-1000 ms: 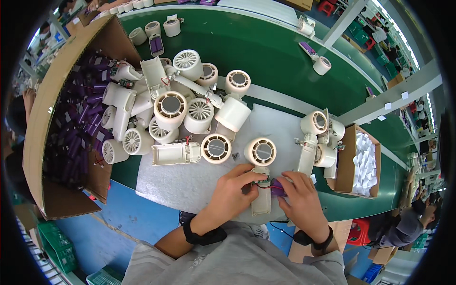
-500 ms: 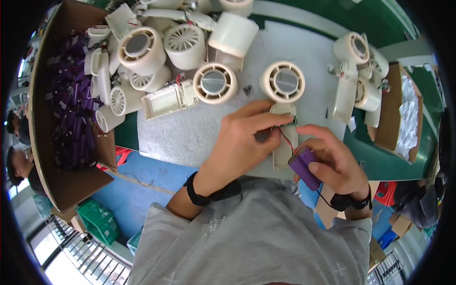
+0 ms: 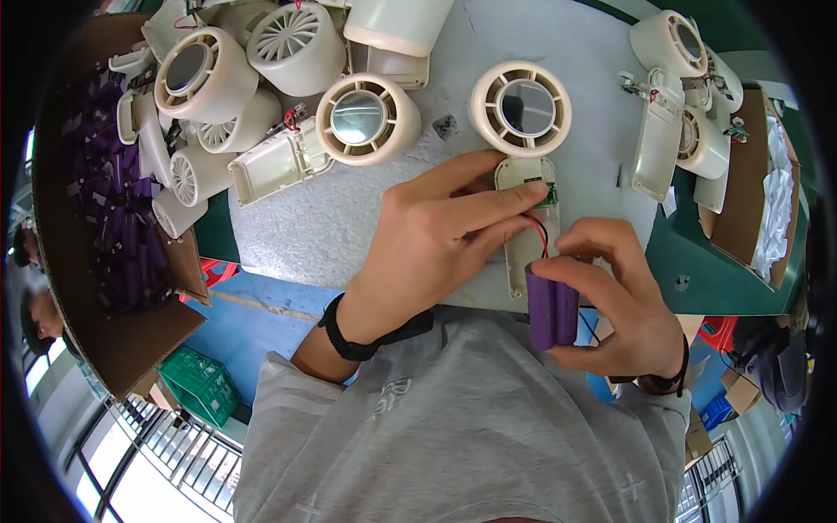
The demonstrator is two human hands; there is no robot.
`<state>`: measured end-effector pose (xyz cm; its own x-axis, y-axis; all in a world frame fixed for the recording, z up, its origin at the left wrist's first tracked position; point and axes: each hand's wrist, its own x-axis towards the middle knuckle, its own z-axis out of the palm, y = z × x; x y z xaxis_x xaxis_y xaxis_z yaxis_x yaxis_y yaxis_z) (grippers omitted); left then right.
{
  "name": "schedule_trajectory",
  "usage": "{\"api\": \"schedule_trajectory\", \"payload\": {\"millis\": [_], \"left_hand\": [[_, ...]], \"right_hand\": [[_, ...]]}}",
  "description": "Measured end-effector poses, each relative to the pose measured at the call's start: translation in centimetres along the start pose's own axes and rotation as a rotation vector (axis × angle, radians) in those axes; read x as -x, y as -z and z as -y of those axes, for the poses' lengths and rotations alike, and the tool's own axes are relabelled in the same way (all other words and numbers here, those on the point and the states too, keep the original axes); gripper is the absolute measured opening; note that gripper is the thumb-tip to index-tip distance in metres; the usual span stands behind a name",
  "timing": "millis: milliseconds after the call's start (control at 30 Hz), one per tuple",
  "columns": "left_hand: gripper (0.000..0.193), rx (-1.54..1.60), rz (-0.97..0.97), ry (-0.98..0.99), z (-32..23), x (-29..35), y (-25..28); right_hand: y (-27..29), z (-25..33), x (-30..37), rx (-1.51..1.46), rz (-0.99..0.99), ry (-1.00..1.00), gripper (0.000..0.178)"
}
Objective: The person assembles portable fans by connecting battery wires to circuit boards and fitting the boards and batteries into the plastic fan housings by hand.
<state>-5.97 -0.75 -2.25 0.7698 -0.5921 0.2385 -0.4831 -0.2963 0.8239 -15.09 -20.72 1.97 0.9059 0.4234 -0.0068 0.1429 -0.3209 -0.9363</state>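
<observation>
A white handheld fan [image 3: 520, 109] lies in front of me, its round head with a mirror-like disc away from me and its handle casing open. My left hand [image 3: 440, 222] grips the handle, with the index fingertip pressed on a small green circuit board [image 3: 549, 193] and the thumb beside the wires. Red and black wires [image 3: 540, 234] run down from there to a purple two-cell battery pack [image 3: 553, 307]. That pack is upright between the thumb and fingers of my right hand [image 3: 619, 305], just off the casing's near end. Part of the casing is hidden behind my left fingers.
Several more white fans [image 3: 292, 48] are heaped at the left and far left. A cardboard box [image 3: 166, 344] of purple battery packs [image 3: 122, 209] stands beside them. At the right lie other fans [image 3: 667, 131] and a box with white packets [image 3: 774, 200].
The battery pack has turned from tilted to upright, and my right fingers have shifted around it. My left hand stays on the fan. The whole view has moved slightly.
</observation>
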Motion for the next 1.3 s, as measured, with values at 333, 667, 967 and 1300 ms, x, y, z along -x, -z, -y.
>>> {"api": "schedule_trajectory", "payload": {"millis": [333,667,967,1300], "left_hand": [[0.038,-0.02,0.045,0.009,-0.5,-0.1,0.4],[0.031,-0.034,0.072,-0.061,-0.1,-0.1,0.4],[0.027,0.013,0.072,-0.043,0.1,0.1,0.4],[0.03,0.005,0.061,-0.044,0.3,0.1,0.2]], "right_hand": [[-1.3,-0.6,-0.5,0.347,-0.179,0.054,0.064],[-0.9,-0.3,-1.1,0.402,-0.147,0.021,0.068],[-2.0,-0.5,-0.4,0.409,-0.211,-0.023,0.062],[-1.6,-1.1,-0.4,0.642,-0.205,0.132,0.047]]}}
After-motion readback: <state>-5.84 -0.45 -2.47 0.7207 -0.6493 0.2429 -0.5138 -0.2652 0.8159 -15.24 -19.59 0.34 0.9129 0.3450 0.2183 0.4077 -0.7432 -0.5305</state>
